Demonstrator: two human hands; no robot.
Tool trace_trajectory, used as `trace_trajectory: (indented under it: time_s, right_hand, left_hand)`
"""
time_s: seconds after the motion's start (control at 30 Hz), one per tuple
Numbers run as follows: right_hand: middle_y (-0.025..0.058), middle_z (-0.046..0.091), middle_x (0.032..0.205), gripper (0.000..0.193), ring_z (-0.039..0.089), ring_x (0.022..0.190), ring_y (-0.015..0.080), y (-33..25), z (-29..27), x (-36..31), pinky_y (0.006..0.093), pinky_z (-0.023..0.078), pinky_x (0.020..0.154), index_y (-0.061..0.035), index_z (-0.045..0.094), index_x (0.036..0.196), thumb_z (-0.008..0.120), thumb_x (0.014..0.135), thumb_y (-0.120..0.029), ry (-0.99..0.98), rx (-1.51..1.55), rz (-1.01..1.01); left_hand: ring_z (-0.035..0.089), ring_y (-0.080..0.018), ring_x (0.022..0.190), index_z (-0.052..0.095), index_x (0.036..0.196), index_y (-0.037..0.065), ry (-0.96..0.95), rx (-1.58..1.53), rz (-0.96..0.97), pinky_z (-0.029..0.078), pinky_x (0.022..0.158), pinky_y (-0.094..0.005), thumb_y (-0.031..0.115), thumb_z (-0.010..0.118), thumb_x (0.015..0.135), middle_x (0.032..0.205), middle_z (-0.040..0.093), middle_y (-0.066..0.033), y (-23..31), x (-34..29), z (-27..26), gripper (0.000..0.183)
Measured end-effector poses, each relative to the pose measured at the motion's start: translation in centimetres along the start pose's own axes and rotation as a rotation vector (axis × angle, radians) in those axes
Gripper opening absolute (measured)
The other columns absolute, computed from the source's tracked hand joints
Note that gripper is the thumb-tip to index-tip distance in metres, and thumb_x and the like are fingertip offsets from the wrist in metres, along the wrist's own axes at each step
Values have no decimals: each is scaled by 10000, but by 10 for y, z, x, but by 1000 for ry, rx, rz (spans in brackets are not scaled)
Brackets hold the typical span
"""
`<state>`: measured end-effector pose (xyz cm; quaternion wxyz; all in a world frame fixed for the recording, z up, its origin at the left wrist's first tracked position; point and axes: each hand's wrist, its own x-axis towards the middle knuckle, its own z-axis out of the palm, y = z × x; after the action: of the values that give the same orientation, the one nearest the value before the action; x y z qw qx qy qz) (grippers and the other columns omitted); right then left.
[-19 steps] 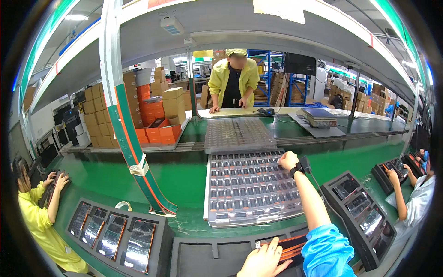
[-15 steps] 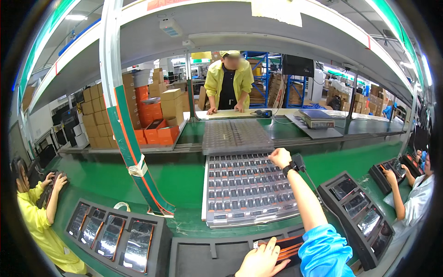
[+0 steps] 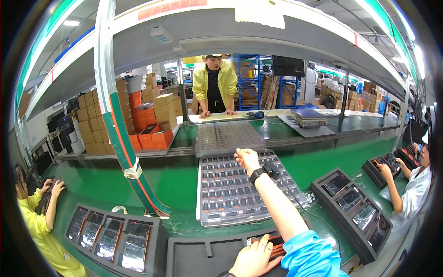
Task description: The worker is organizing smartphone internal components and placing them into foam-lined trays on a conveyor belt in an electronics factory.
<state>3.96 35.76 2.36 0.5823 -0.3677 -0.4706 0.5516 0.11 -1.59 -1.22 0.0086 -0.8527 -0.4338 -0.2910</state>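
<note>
My right hand [image 3: 248, 159], a dark band on its wrist, is raised over the far part of a clear plastic tray [image 3: 200, 203]. Its fingertips are pinched together; a tiny dark thing shows at them, too small to name. Rows of small dark parts [image 3: 236, 202] with orange edges fill the tray. At the lower edge my left hand [image 3: 254, 257] lies with fingers bent over an orange-edged device [image 3: 277, 251] in a black foam tray [image 3: 184, 258]. My right sleeve hides part of that device. A black block [image 3: 271, 170] with a cable is close beside my right wrist.
Foam trays with dark-screened devices stand left [image 3: 114, 240] and right [image 3: 353, 203]. A green-and-orange post [image 3: 124, 147] rises from the green bench. Empty-looking clear trays [image 3: 226, 136] lie behind. A person [image 3: 214, 87] leans opposite; co-workers handle devices at both sides.
My right hand has moved left over the tray, fingertips now pinched at its far part. The black block shifted with the wrist. The whole view has shifted slightly; my left hand stays on the device.
</note>
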Motion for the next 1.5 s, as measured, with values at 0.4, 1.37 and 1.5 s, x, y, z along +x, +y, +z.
trace_trajectory:
  time_s: [0.4,1.37,1.5]
  right_hand:
    - [78,737,839,116,676,643,171,31,-90,28,323,523,528,-88,698,956,721,873,-165,133,-208,-43]
    - [207,715,993,171,700,978,386,46,-129,17,503,559,853,-45,676,992,634,862,-146,421,-1138,-286]
    - [212,677,1141,241,695,1036,382,34,-133,8,489,576,870,-23,628,1087,618,851,-69,448,-1209,-248]
  left_hand:
    - [667,-356,972,611,1052,-4,7,31,21,565,789,-422,403,728,871,1326,578,-240,3,2,-4,461]
    - [635,-416,1094,568,1140,40,-267,81,-101,498,1000,-488,290,741,843,1435,540,-221,12,14,-19,425]
    - [618,-415,1121,581,1173,19,-313,59,-128,483,998,-494,326,718,886,1441,540,-206,17,15,-21,442]
